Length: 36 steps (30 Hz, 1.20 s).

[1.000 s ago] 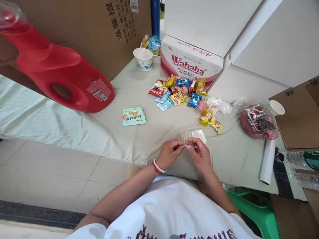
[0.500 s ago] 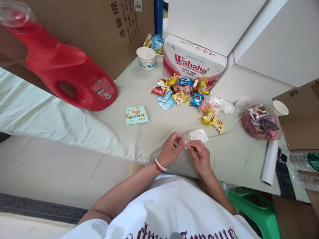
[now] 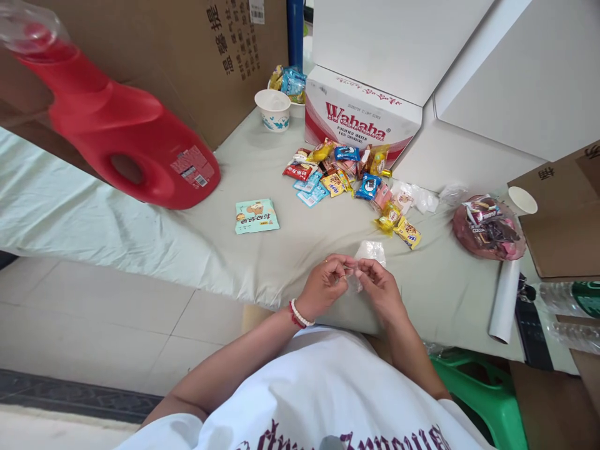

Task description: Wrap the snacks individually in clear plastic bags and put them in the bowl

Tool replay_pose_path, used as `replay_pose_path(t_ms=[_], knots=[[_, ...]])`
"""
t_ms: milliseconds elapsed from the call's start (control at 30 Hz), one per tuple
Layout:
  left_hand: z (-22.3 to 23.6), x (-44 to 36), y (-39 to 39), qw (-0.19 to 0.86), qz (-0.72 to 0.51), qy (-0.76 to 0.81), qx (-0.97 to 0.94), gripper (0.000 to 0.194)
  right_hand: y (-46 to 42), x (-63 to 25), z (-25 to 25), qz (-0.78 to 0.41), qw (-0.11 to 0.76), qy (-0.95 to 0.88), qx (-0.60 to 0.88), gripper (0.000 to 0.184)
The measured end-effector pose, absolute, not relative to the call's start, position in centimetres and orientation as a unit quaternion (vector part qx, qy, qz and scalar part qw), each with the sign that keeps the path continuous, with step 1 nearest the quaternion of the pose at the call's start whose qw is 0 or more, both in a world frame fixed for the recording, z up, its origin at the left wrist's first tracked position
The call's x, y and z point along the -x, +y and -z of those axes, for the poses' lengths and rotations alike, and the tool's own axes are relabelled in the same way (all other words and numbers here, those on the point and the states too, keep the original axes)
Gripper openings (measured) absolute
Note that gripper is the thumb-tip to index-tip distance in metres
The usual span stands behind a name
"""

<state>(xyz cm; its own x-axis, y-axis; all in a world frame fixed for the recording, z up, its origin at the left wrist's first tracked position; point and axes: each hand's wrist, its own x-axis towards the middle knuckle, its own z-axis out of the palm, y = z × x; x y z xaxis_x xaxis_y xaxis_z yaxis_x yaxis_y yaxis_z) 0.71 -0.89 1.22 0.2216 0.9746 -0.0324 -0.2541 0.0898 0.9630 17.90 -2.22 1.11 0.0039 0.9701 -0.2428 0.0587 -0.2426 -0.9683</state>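
Near the table's front edge, a clear plastic bag (image 3: 372, 251) is pinched between my two hands, its crinkled body sticking out beyond the fingers. My left hand (image 3: 324, 284), with a white and red bead bracelet on the wrist, is closed on one side of the bag. Opposite it, my right hand (image 3: 380, 289) pinches the other side, fingertips almost touching the left ones. Past the hands lies a pile of small wrapped snacks (image 3: 347, 169) in blue, yellow and red. A flat mint-green packet (image 3: 257, 216) lies apart to the left.
A big red bottle (image 3: 154, 144) stands at left. Behind the snacks are a white and red Wahaha carton (image 3: 370, 97) and a paper cup (image 3: 273, 111). To the right are a pink bowl of snacks (image 3: 459, 234), a white roll (image 3: 505, 303) and a green stool (image 3: 487, 387).
Both hands have shifted their grip on the clear bag, with the right hand's fingers raised and moved forward. More of the bag now hangs between the hands.
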Motion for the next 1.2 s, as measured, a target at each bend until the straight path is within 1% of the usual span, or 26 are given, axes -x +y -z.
replay_pose_path(t_ms=[67,167,233,300,367,433,467,533,567,600,633,700,800,900,933,967,1000,1033,1067,1167,1200], knots=[[-0.9,-0.7,-0.7,0.633,-0.509,0.407,-0.418,0.018,-1.8,-17.5,-1.2,-0.525,0.428,-0.453,0.579,0.028],[-0.2,-0.5,-0.2,0.637,-0.545,0.448,-0.310,0.021,-1.7,-17.1,-1.2,-0.515,0.459,-0.438,0.576,0.023],[0.1,-0.3,-0.1,0.656,-0.547,0.448,-0.263,0.027,-1.8,-16.9,-1.1,-0.508,0.465,-0.446,0.571,0.021],[0.1,-0.2,-0.1,0.685,-0.529,0.430,-0.258,0.034,-2.0,-16.9,-1.0,-0.494,0.458,-0.467,0.573,0.020],[0.1,-0.2,-0.2,0.688,-0.506,0.429,-0.294,0.039,-2.1,-16.9,-1.0,-0.469,0.451,-0.488,0.582,0.021],[0.1,-0.4,-0.1,0.643,-0.487,0.474,-0.353,0.043,-2.3,-17.0,-1.2,-0.429,0.449,-0.514,0.592,0.020],[0.2,-0.5,0.1,0.610,-0.478,0.506,-0.379,0.040,-2.4,-17.1,-1.3,-0.404,0.450,-0.531,0.594,0.019],[0.5,-0.6,0.7,0.563,-0.468,0.554,-0.397,0.025,-2.8,-17.4,-1.4,-0.353,0.451,-0.565,0.594,0.016],[0.6,-0.6,1.0,0.556,-0.473,0.564,-0.386,0.023,-3.1,-17.6,-1.5,-0.334,0.450,-0.580,0.592,0.015],[0.8,-0.5,1.3,0.559,-0.481,0.566,-0.369,0.029,-3.4,-17.8,-1.5,-0.326,0.446,-0.590,0.589,0.014],[0.9,-0.4,1.5,0.568,-0.488,0.562,-0.350,0.035,-3.7,-18.1,-1.4,-0.332,0.441,-0.593,0.586,0.014],[1.1,-0.2,1.6,0.595,-0.494,0.544,-0.324,0.044,-4.1,-18.5,-1.3,-0.387,0.433,-0.566,0.585,0.019],[0.9,0.1,1.1,0.627,-0.468,0.512,-0.354,0.052,-4.1,-18.9,-1.1,-0.502,0.450,-0.448,0.587,0.036],[0.4,0.2,0.5,0.635,-0.422,0.487,-0.426,0.058,-2.7,-18.7,-1.5,-0.557,0.449,-0.398,0.574,0.053],[0.2,0.3,0.3,0.638,-0.406,0.479,-0.447,0.060,-1.9,-18.7,-1.7,-0.565,0.435,-0.409,0.569,0.056],[0.0,0.3,0.2,0.642,-0.391,0.471,-0.462,0.063,-1.1,-18.7,-1.9,-0.569,0.424,-0.421,0.566,0.053],[-0.1,0.5,0.1,0.646,-0.377,0.464,-0.474,0.065,-0.1,-18.8,-2.1,-0.564,0.424,-0.428,0.565,0.045],[-0.3,0.6,0.1,0.652,-0.365,0.458,-0.482,0.066,0.9,-19.0,-2.4,-0.549,0.442,-0.424,0.569,0.037],[-0.3,0.8,0.0,0.660,-0.353,0.452,-0.485,0.066,1.9,-19.3,-2.6,-0.524,0.478,-0.411,0.573,0.031],[-0.4,1.5,-0.1,0.685,-0.343,0.444,-0.464,0.061,3.4,-20.4,-3.6,-0.417,0.616,-0.345,0.572,0.027],[-0.3,1.6,-0.2,0.689,-0.347,0.446,-0.453,0.061,3.4,-20.6,-3.9,-0.397,0.629,-0.347,0.571,0.026]])
